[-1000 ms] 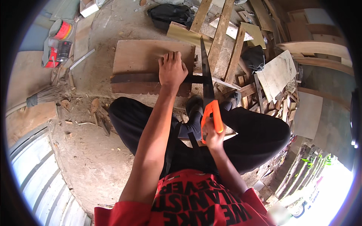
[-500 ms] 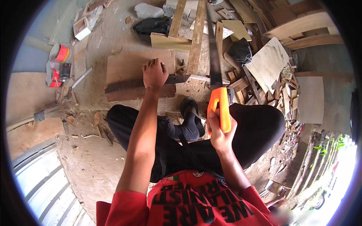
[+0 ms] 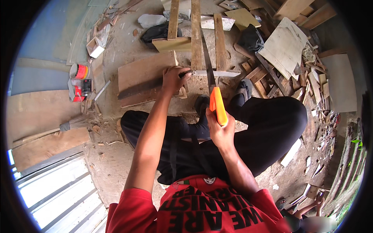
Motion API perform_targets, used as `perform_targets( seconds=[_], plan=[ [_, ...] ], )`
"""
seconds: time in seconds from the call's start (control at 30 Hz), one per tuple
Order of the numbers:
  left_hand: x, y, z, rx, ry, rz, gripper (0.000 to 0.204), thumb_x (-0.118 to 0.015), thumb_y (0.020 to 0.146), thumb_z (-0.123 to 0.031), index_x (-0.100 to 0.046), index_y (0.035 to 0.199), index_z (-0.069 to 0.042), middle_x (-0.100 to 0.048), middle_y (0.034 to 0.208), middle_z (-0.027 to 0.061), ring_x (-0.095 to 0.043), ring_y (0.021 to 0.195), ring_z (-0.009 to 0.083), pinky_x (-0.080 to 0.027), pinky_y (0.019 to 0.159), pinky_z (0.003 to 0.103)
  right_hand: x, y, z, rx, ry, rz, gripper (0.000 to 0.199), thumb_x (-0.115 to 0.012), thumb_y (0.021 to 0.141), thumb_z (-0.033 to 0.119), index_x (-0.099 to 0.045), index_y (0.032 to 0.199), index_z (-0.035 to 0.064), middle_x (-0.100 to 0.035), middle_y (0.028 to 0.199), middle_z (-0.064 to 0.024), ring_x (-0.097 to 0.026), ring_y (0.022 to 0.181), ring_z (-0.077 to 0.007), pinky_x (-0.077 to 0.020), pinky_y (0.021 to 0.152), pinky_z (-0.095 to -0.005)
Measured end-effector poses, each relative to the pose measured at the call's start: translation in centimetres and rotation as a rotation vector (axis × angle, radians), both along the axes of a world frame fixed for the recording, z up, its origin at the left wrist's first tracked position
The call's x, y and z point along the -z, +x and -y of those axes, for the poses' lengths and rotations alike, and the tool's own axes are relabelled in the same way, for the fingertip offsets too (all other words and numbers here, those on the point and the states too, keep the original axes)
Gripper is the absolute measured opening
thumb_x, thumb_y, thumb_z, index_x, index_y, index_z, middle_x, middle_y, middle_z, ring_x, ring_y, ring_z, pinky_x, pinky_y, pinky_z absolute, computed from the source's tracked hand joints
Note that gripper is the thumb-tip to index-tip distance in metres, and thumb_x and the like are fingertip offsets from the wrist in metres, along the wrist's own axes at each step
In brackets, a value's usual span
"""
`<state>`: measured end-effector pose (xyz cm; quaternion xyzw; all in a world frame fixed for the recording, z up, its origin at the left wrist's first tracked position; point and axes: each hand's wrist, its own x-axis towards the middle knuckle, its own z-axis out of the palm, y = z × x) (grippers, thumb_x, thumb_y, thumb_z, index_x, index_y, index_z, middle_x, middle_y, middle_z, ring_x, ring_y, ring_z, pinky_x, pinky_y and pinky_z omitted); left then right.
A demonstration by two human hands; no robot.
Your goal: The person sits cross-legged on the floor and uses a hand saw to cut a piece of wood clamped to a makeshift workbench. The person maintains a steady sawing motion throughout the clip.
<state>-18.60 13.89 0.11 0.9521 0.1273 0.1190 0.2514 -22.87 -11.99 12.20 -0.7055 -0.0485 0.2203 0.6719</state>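
My right hand [image 3: 221, 130] is closed round the orange handle [image 3: 219, 106] of a handsaw. The long dark saw blade [image 3: 208, 58] points away from me and crosses over a pale wooden strip [image 3: 231, 73]. My left hand [image 3: 175, 80] is wrapped round a dark wooden strip [image 3: 140, 88] near its right end. That strip slants over a broad brown board [image 3: 143, 70], and its right tip lies close to the pale strip's left end. Whether the saw teeth touch wood I cannot tell.
Upright-running planks [image 3: 196, 35] lie just beyond my hands. Scrap wood [image 3: 268, 79] and a pale panel [image 3: 283, 46] pile up at right. At left are a broom [image 3: 74, 123] and red cans [image 3: 80, 72]. Another person's arm [image 3: 309, 207] shows at lower right.
My left hand has shifted right along the dark strip and now grips its end, and the strip has tilted. The saw has moved slightly left and lower. The whole view has turned a little.
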Motion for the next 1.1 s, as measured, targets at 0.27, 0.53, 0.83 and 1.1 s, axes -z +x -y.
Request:
perform_targets(
  seconds=[0.27,0.53,0.83,1.1],
  plan=[
    [0.6,1.1,1.0,-0.308,-0.322,0.081,0.03,-0.067,0.091,-0.035,-0.073,0.091,-0.006,-0.069,0.08,0.0112,-0.066,0.084,0.0321,-0.045,0.093,0.044,-2.4,-0.2,2.2,-0.031,0.088,-0.186,0.023,-0.066,0.095,0.015,-0.056,0.077,0.0036,-0.052,0.059,0.0008,-0.049,0.052,-0.008,-0.0386,0.049,-0.0259],
    [1.3,-1.1,-1.1,0.121,-0.121,0.109,0.039,-0.073,0.085,-0.03,-0.062,0.113,-0.006,-0.063,0.113,0.0125,-0.058,0.108,0.0349,-0.044,0.096,0.045,-5.3,-0.9,5.8,-0.209,-0.041,-0.04,0.025,-0.068,0.093,0.019,-0.059,0.077,0.0027,-0.054,0.058,0.0,-0.048,0.052,-0.0079,-0.0384,0.048,-0.0286],
    [0.2,-2.5,-0.3,0.052,0.255,0.091,0.045,-0.074,0.083,-0.033,-0.061,0.119,-0.008,-0.056,0.121,0.0095,-0.051,0.118,0.0302,-0.038,0.101,0.047,-0.4,-0.6,2.8,-0.151,-0.108,-0.012,0.034,-0.066,0.095,0.024,-0.056,0.072,0.0019,-0.049,0.058,0.0031,-0.043,0.056,-0.0056,-0.0352,0.05,-0.0286],
    [0.8,-4.9,-0.8,0.014,0.241,0.076,0.041,-0.072,0.086,-0.029,-0.065,0.122,-0.011,-0.057,0.119,0.004,-0.052,0.113,0.0276,-0.042,0.094,0.047,2.3,-3.2,-0.4,-0.061,0.118,-0.21,0.026,-0.063,0.097,0.015,-0.056,0.073,0.0063,-0.048,0.057,0.0061,-0.042,0.05,-0.0031,-0.0317,0.046,-0.0241]
  ],
)
